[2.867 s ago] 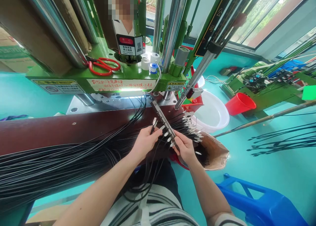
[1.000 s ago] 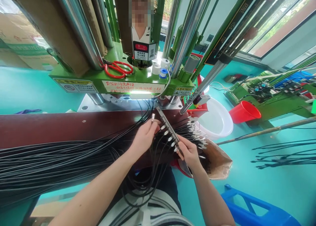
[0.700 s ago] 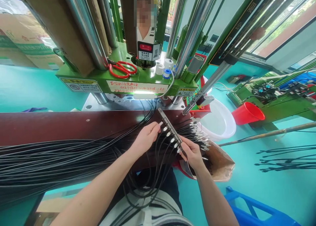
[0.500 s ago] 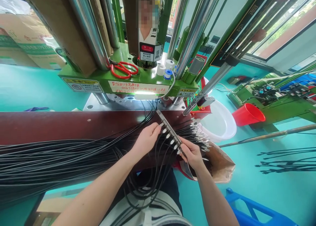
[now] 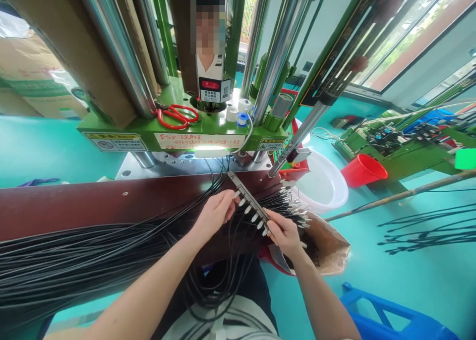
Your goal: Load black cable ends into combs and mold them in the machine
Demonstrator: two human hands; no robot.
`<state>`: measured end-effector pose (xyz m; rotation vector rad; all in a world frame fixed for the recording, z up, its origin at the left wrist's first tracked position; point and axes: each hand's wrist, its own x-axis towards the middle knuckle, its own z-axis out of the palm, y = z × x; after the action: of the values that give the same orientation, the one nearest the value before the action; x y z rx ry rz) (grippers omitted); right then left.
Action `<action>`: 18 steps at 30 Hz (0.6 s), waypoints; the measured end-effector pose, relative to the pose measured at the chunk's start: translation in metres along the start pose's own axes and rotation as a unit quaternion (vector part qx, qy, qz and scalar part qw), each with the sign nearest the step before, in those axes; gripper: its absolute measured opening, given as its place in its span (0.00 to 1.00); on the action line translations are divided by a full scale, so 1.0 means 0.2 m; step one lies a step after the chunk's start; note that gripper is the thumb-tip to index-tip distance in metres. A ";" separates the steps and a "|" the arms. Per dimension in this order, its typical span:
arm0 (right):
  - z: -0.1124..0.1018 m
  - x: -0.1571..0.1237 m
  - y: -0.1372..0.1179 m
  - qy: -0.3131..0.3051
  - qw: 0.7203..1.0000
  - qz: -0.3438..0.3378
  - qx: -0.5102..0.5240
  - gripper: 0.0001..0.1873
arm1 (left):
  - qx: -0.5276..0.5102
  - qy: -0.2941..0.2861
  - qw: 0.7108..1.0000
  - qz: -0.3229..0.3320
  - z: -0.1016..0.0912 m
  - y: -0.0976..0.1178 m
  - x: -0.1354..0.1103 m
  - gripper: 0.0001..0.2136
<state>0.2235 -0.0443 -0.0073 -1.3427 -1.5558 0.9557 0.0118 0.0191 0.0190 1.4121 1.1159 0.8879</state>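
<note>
Left hand: your left hand point(image 5: 213, 213) pinches a cable tip point(image 5: 235, 195) against the metal bar's upper half.
Right hand: your right hand point(image 5: 284, 233) has its fingers pressed around the bar's near end.
Bar: the metal bar point(image 5: 246, 199) slants between your hands, over the brown bench point(image 5: 92, 206), with several tips seated along it.
In the way: the black cable bundle point(image 5: 74, 260) crowds in from your left, and loose loops hang under the bar.
Around: a paper bag point(image 5: 329, 241) sits just beside your right hand, with a white basin point(image 5: 323, 184) and red bucket point(image 5: 362, 169) beyond. Red scissors point(image 5: 176, 114) lie on the green press point(image 5: 186, 129).
</note>
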 end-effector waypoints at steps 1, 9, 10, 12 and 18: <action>-0.02 -0.01 -0.01 0.017 1.000 0.003 0.018 0.18 | 0.014 -0.006 1.000 0.013 -0.01 0.00 -0.01 0.19; -0.09 -0.08 -0.10 0.039 0.997 0.005 0.070 0.18 | 0.519 -0.099 0.804 0.272 0.12 -0.06 -0.10 0.34; -0.09 -0.08 -0.11 0.031 0.997 0.003 0.065 0.18 | 0.541 -0.096 0.790 0.272 0.14 -0.07 -0.09 0.31; -0.08 -0.07 -0.12 0.019 0.998 0.008 0.063 0.18 | 0.564 -0.093 0.777 0.265 0.18 -0.08 -0.06 0.25; -0.11 -0.02 -0.12 0.015 0.994 0.063 0.092 0.21 | 0.568 -0.110 0.790 0.203 0.15 -0.05 0.06 0.15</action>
<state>0.2357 -0.0509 0.0219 -1.3301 -1.3382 1.1227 0.0424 0.0216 0.0032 2.7495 1.2180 0.2185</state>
